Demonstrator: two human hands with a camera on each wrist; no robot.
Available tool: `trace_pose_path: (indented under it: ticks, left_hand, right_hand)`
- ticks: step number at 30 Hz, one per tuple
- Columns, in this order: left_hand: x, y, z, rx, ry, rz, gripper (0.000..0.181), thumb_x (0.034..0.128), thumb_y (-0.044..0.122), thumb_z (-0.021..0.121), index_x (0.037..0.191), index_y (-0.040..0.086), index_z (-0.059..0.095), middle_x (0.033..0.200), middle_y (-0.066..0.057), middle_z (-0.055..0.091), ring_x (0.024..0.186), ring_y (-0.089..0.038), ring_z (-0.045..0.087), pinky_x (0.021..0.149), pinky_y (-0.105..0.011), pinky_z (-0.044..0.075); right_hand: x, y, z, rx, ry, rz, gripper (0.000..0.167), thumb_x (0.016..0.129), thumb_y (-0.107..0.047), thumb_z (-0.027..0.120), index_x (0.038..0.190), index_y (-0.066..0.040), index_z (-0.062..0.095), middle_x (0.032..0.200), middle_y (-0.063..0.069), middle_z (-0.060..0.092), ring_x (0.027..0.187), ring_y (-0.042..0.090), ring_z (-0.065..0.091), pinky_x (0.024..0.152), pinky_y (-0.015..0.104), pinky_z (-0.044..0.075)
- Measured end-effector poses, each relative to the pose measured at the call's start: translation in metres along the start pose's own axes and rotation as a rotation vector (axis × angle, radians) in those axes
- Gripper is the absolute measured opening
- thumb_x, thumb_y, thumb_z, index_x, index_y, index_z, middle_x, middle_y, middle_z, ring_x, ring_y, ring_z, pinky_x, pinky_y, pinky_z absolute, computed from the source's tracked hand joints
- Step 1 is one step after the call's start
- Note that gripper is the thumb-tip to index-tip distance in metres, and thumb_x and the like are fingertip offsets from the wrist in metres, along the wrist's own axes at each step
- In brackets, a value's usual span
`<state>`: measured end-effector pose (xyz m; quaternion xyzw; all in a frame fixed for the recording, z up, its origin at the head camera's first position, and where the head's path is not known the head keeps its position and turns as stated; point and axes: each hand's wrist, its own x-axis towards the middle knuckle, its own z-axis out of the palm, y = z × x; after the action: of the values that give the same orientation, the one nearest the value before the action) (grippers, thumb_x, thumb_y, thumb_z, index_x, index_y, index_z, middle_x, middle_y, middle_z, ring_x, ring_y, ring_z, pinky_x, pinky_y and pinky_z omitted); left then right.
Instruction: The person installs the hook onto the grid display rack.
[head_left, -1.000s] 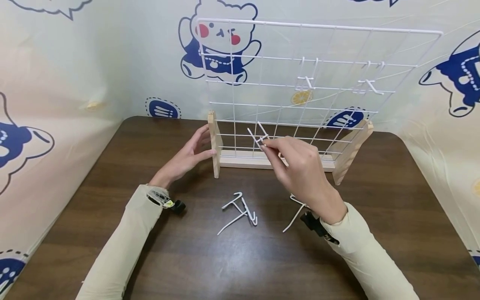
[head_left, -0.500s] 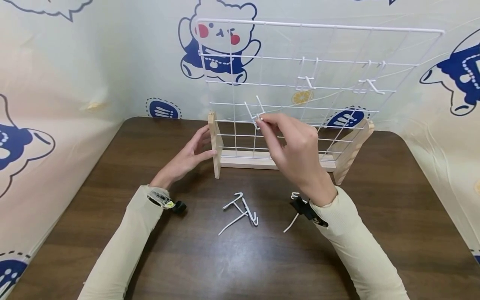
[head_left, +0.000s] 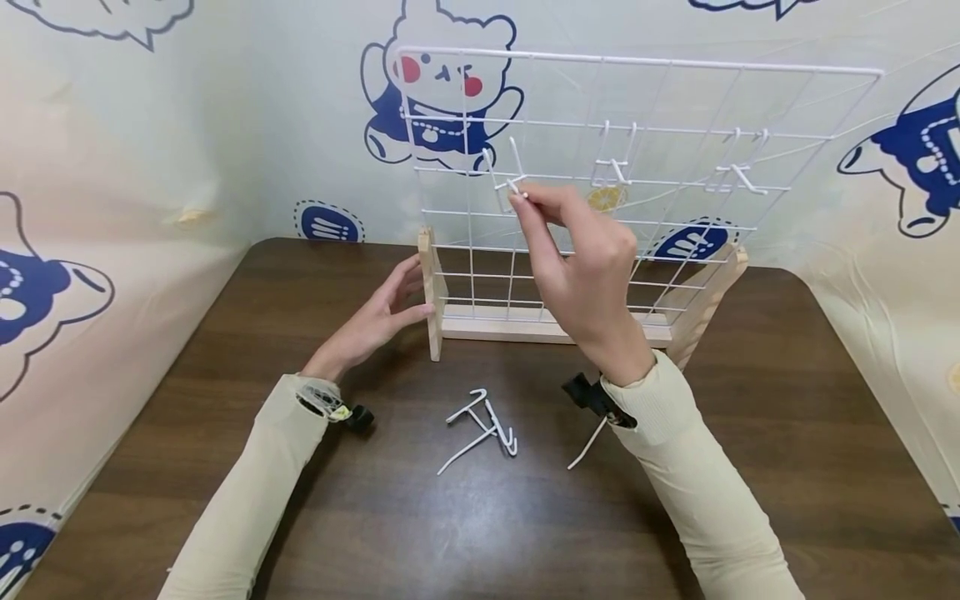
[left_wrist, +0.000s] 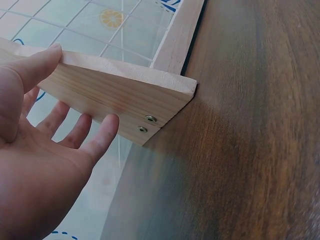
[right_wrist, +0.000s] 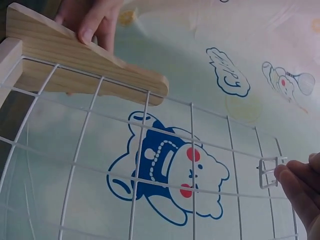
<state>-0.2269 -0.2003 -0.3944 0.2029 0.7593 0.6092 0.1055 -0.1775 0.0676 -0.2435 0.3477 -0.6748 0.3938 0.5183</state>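
My right hand pinches a white wire double hook between thumb and fingertips, in front of the upper left of a white wire grid. The right wrist view shows this hook at the grid bars; whether it touches them I cannot tell. The grid stands in a wooden stand. At the stand's left side panel, my left hand has its thumb on the front edge and relaxed fingers along the outer face. Two more hooks hang on the grid, one near the middle, one at the right.
A loose hook lies on the dark wooden table. Another loose hook is partly hidden under the right wrist. The stand's right panel is behind the right forearm side. A printed cloth backs the table.
My right hand has risen with the pinched hook from the grid's lower rows to its upper rows. The left hand stays at the side panel.
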Motion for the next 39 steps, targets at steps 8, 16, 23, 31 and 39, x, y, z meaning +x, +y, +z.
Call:
trace_pose_path:
  ticks: [8, 16, 23, 31, 39]
  left_hand:
    - [0.001, -0.002, 0.001, -0.002, -0.009, 0.018, 0.076, 0.0976, 0.016, 0.065, 0.157, 0.032, 0.021, 0.16, -0.005, 0.028, 0.146, -0.029, 0.027, 0.113, -0.063, 0.024]
    - [0.001, -0.001, 0.001, 0.01, 0.002, 0.004, 0.076, 0.0975, 0.017, 0.065, 0.157, 0.034, 0.021, 0.16, -0.002, 0.028, 0.146, -0.026, 0.028, 0.113, -0.063, 0.023]
    - [0.0, -0.001, 0.002, -0.011, 0.004, 0.005, 0.075, 0.0975, 0.016, 0.065, 0.156, 0.034, 0.022, 0.158, -0.002, 0.029, 0.145, -0.025, 0.029, 0.113, -0.062, 0.024]
    - [0.001, -0.001, 0.002, -0.009, 0.003, 0.014, 0.074, 0.0978, 0.016, 0.064, 0.156, 0.034, 0.023, 0.159, -0.001, 0.029, 0.145, -0.025, 0.029, 0.114, -0.062, 0.023]
    - [0.001, 0.0, 0.0, -0.02, 0.002, 0.013, 0.076, 0.0976, 0.013, 0.064, 0.157, 0.032, 0.021, 0.16, -0.002, 0.028, 0.146, -0.025, 0.028, 0.114, -0.062, 0.022]
  right_hand:
    - [0.009, 0.006, 0.008, 0.01, 0.066, 0.02, 0.009, 0.093, -0.003, 0.069, 0.092, 0.006, 0.071, 0.087, 0.014, 0.075, 0.078, 0.025, 0.074, 0.074, 0.033, 0.059]
    - [0.019, 0.009, 0.015, 0.033, 0.078, 0.058, 0.012, 0.094, -0.005, 0.068, 0.093, 0.007, 0.07, 0.087, 0.013, 0.075, 0.08, 0.022, 0.073, 0.079, 0.025, 0.056]
    - [0.024, 0.008, 0.022, 0.038, 0.038, 0.09, 0.015, 0.096, -0.008, 0.066, 0.093, 0.007, 0.069, 0.087, 0.014, 0.074, 0.079, 0.021, 0.072, 0.079, 0.025, 0.056]
    - [0.017, 0.011, 0.024, -0.009, -0.024, 0.078, 0.017, 0.096, -0.011, 0.066, 0.091, 0.005, 0.067, 0.084, 0.013, 0.073, 0.073, 0.021, 0.071, 0.071, 0.028, 0.057]
    - [0.006, 0.01, 0.024, -0.062, -0.095, 0.044, 0.014, 0.097, -0.008, 0.063, 0.099, 0.005, 0.069, 0.09, 0.013, 0.074, 0.074, 0.021, 0.069, 0.069, 0.031, 0.057]
